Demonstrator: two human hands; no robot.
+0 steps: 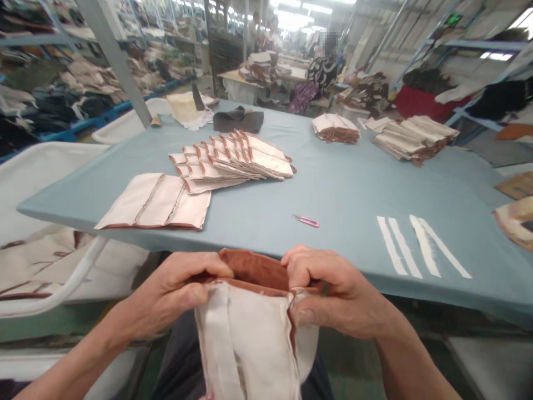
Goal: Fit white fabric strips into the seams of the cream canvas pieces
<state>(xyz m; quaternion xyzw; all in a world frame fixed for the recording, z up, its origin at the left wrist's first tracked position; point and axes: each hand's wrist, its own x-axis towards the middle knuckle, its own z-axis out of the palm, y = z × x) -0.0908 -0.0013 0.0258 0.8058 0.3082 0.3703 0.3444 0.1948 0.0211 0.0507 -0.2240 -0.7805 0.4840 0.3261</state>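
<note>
A worker's left hand [177,283] and right hand [337,291], fingers and thumbs closed on the rim, spread the mouth of one cream cloth piece [260,333], brown inside, over the lap just before the near edge of a blue-covered table [258,216]. Off the table's left end, one white tub [25,183] contains cream pieces [54,261] edged in brown, their number unclear; a second tub [120,130] stands behind, its contents hard to make out. On the table lie one pair of pink snips [307,221] toward the middle of the near edge, four white strips [425,247] toward the near right, one flat panel [156,203] at the near left, a fanned pile [237,161] beyond it, and two stacks [336,129] toward the far right corner.
</note>
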